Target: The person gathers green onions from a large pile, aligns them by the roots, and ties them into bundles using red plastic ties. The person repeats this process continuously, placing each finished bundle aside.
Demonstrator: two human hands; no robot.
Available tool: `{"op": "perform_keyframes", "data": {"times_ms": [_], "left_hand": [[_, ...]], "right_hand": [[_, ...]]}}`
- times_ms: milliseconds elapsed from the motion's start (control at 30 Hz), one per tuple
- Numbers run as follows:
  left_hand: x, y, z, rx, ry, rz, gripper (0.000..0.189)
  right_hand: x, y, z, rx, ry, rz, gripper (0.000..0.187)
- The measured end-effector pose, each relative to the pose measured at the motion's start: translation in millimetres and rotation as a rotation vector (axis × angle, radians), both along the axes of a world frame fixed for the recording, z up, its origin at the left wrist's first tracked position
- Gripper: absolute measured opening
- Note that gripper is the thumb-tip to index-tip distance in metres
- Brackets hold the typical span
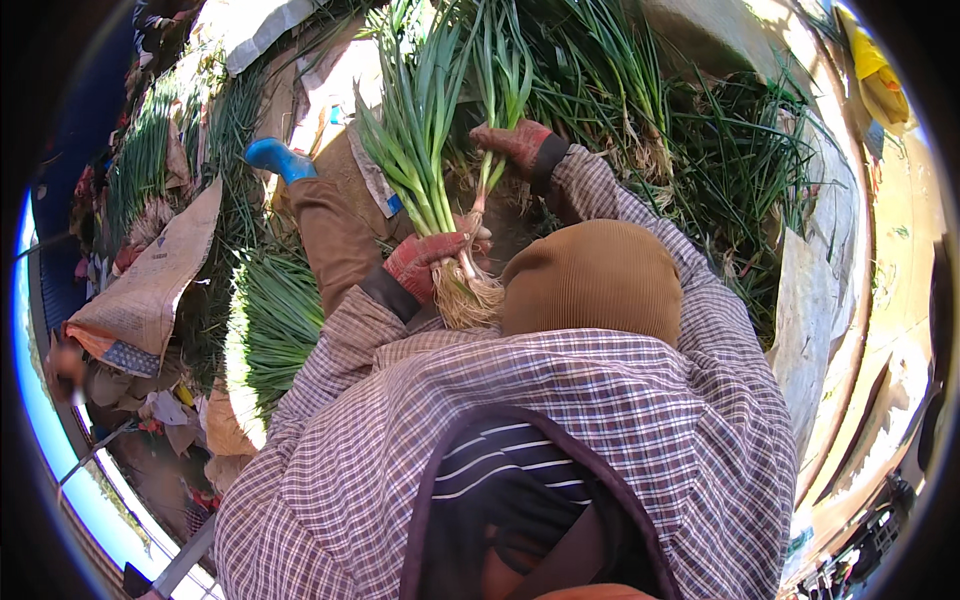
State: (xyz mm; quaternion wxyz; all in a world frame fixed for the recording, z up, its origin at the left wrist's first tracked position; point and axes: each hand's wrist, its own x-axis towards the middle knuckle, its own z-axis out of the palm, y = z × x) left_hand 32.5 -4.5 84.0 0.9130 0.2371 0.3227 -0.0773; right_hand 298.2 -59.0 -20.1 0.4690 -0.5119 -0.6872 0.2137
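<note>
My left hand (429, 261), in a red work glove, grips a bunch of leafy green onions (427, 150) low on the pale stems. Its stringy roots (466, 298) hang below the fist, close to my raised knee in brown corduroy (592, 281). Higher up and to the right, my right hand (519, 144), in the same kind of glove, is closed around the stalks of a few more green onions (501, 71). The lower stems of these slant down to the left hand, where the roots of both sets come together. The gloves hide most of the fingers.
Loose green onions (739, 142) lie heaped at the right and top. Beside my left leg lies a trimmed stack of greens (277, 326). My blue boot (279, 159) is stretched out at upper left. A woven sack (150, 285) and more onion bundles (142, 154) lie farther left.
</note>
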Motion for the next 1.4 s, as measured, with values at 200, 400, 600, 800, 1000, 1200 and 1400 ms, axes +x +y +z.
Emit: {"op": "perform_keyframes", "data": {"times_ms": [200,400,600,800,1000,1200,1400], "left_hand": [[-1,-2,-28,-0.012,-0.062,0.077,0.013],[-22,-20,-55,-0.377,-0.04,0.117,0.026],[-36,-11,-31,-0.373,-0.294,0.32,0.032],[-41,25,-9,-0.156,-0.259,0.426,0.019],[-39,33,-36,-0.139,-0.055,0.429,0.024],[-42,26,-36,-0.23,0.028,0.403,0.032],[-50,25,-21,-0.121,-0.066,0.409,0.028]], "right_hand": [[-30,13,-19,-0.039,-0.128,0.168,0.036],[-78,15,-33,-0.291,-0.528,0.247,0.034],[-35,28,-20,-0.845,-0.687,0.048,0.055],[-35,50,-30,-1.213,-0.245,-0.426,0.07],[-38,55,-40,-1.278,-0.105,-0.529,0.084],[-17,83,-57,-1.279,-0.208,-0.428,0.064],[43,30,-38,-0.523,0.663,-0.026,0.042]]}}
